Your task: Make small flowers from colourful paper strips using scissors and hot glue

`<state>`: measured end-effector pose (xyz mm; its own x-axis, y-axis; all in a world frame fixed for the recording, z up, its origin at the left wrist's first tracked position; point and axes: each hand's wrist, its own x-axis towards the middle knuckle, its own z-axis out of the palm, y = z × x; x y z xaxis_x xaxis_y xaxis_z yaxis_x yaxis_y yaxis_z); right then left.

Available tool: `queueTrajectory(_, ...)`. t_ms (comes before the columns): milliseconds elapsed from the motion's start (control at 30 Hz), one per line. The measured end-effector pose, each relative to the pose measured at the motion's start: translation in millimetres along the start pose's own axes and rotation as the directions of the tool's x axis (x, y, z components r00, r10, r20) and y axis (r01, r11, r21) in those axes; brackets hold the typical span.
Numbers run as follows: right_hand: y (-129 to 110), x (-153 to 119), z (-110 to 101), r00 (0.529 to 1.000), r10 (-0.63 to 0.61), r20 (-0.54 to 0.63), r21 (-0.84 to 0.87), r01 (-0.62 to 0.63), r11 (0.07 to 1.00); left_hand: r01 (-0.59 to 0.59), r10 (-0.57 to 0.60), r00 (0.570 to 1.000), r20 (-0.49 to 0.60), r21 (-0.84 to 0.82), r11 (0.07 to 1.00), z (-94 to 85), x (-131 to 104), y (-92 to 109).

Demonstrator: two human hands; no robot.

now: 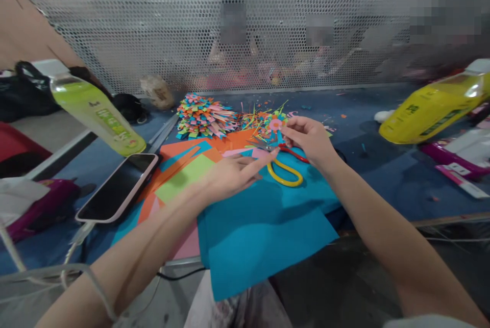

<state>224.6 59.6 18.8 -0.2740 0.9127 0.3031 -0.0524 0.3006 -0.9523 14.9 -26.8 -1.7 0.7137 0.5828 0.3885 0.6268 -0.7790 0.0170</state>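
Observation:
In my right hand (308, 139) a small pink paper flower (275, 124) is pinched between the fingertips, with a strip of blue paper just below it. My left hand (237, 172) lies low over the paper sheets, its index finger stretched out towards the scissors and the other fingers loosely bent. I see nothing held in it. The scissors (286, 174), with one yellow and one red handle loop, rest on blue paper (264, 236) between the two hands. Their blades point left, partly hidden among scraps.
A pile of finished-looking coloured paper flowers (204, 116) stands behind the sheets, beside thin paper trimmings (254, 116). A phone (118, 187) on a cable and a green drink bottle (95, 108) are at left. Another yellow bottle (432, 106) lies tilted at right. A perforated metal panel (161, 27) closes the back.

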Motion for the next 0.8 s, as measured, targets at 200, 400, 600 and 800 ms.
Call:
queueTrajectory(200,1,1,-2,1.0,-0.001,-0.02,0.021,0.001,1.0,-0.051,0.055,0.99,0.129,-0.036,0.998,-5.4,-4,-1)
queueTrajectory(400,0,0,-1,1.0,0.005,-0.019,0.005,-0.005,1.0,-0.083,0.085,0.989,0.119,-0.027,0.996,0.9,-1,5)
queueTrajectory(600,-1,0,-1,0.999,0.007,-0.033,0.01,-0.007,1.0,-0.06,0.065,0.991,0.116,-0.044,0.997,-1.7,-3,4)
queueTrajectory(800,1,2,-3,0.999,-0.003,-0.033,-0.022,0.003,1.0,-0.061,0.068,0.989,0.132,-0.061,0.996,4.1,-2,4)
